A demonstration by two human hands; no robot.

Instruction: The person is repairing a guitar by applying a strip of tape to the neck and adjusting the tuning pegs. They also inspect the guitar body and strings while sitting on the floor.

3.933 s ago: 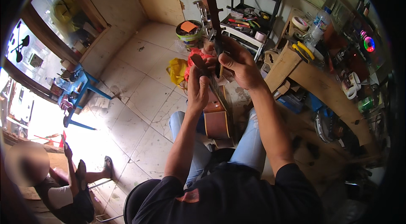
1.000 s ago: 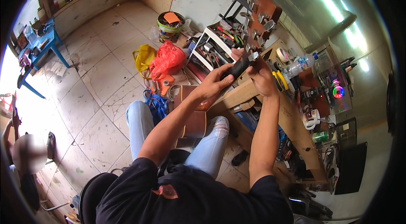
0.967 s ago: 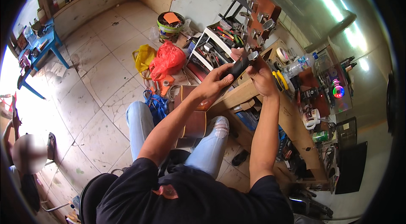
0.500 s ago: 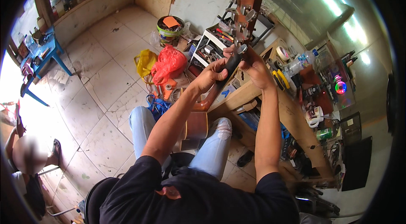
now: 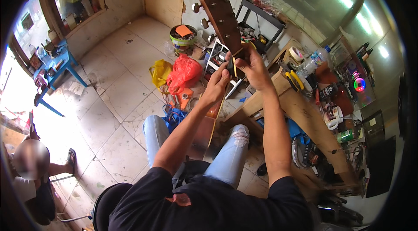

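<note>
A brown wooden guitar stands tilted between my knees, its headstock (image 5: 221, 21) raised at the far end of my arms. The headstock's flat face shows, with metal posts on it and tuner knobs along its left edge. My left hand (image 5: 216, 86) is closed round the neck below the headstock, thumb pressed along it. Just under the headstock, my right hand (image 5: 253, 70) grips the neck from the right, its fingers partly hidden behind. A thin pale yellow strip shows beside the right thumb. My forearms partly cover the guitar body (image 5: 204, 133).
At right, a wooden workbench (image 5: 300, 115) holds yellow-handled pliers (image 5: 294, 80), a plastic bottle (image 5: 319, 56), a tape roll (image 5: 296, 53) and a mug (image 5: 334, 117). Beyond the guitar are a bucket (image 5: 182, 41), a red plastic bag (image 5: 184, 72) and a tool rack. Another person sits at far left.
The guitar has turned about its neck: the tuner-covered back of the headstock faced me before, and now its front does. The headstock has swung left, both hands staying on the neck.
</note>
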